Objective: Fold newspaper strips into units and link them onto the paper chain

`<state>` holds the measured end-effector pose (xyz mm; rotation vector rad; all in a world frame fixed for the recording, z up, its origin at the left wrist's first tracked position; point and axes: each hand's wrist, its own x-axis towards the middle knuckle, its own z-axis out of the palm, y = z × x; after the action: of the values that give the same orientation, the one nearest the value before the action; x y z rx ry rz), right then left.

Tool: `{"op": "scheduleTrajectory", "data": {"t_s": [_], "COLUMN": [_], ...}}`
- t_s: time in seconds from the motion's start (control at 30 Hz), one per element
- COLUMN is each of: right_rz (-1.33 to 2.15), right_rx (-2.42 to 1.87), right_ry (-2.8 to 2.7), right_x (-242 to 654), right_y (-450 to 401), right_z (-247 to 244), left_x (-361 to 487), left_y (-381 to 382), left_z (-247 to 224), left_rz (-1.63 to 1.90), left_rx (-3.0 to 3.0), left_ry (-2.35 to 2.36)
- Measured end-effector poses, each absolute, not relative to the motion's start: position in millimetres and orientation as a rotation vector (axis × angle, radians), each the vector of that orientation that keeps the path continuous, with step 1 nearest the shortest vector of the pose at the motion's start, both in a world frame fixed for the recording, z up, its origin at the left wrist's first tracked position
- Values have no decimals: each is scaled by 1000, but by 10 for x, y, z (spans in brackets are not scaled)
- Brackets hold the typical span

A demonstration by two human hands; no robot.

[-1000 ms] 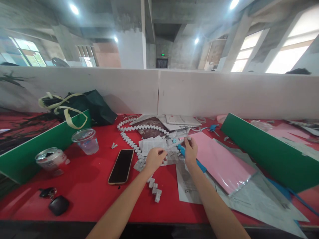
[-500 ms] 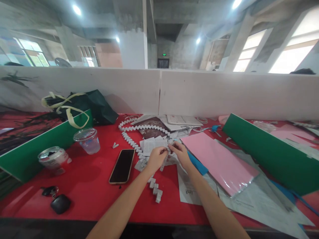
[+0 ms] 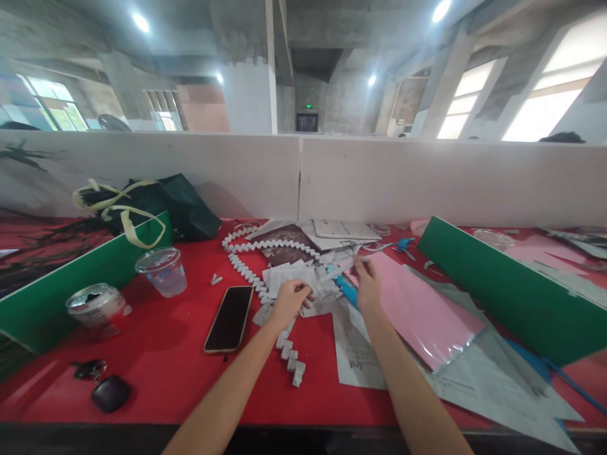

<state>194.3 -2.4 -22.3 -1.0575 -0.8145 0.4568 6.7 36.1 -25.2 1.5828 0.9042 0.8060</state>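
My left hand (image 3: 294, 300) is closed, thumb and fingertips pinched together over the heap of folded paper; what it grips is too small to make out. To its right, my right hand (image 3: 368, 285) is raised above the left edge of a pink sheet in a clear sleeve (image 3: 422, 309). Its fingers are curled and blurred, and a pale strip shows beside them, though I cannot tell whether they hold it. A zigzag chain of folded paper (image 3: 279, 243) loops behind my left hand. A short zigzag piece (image 3: 291, 360) lies below my left wrist.
Left of my hands lie a phone (image 3: 229, 319), a plastic cup (image 3: 165, 272), a drink can (image 3: 97, 309) and keys with a black fob (image 3: 110, 393). Newspaper sheets (image 3: 502, 379) spread at the right. Green dividers (image 3: 512, 291) flank the red tabletop (image 3: 171, 373).
My hands have come apart. The right hand moved right and up towards the pink sheet, while the left stayed near the paper pieces. The view shifted slightly.
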Motion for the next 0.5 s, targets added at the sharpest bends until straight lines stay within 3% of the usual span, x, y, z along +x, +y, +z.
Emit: {"op": "scheduleTrajectory", "data": {"t_s": [0.13,0.33,0.5], "right_rz": [485,739,694], "right_rx": [-1075,-1110,-1152], "right_ry": [-770,-1087,-1229], "right_x": [2148,1678,1469], "right_y": [-24,-9,-46], "right_z": [-251,-310,-315], "left_x": [55,75,80], "left_y": [381,321,305], "left_z": [-230,-187,-215], "left_rz": [859,827,703], "left_rx": [1551,1603,1613], "left_ry": [904,760,753]}}
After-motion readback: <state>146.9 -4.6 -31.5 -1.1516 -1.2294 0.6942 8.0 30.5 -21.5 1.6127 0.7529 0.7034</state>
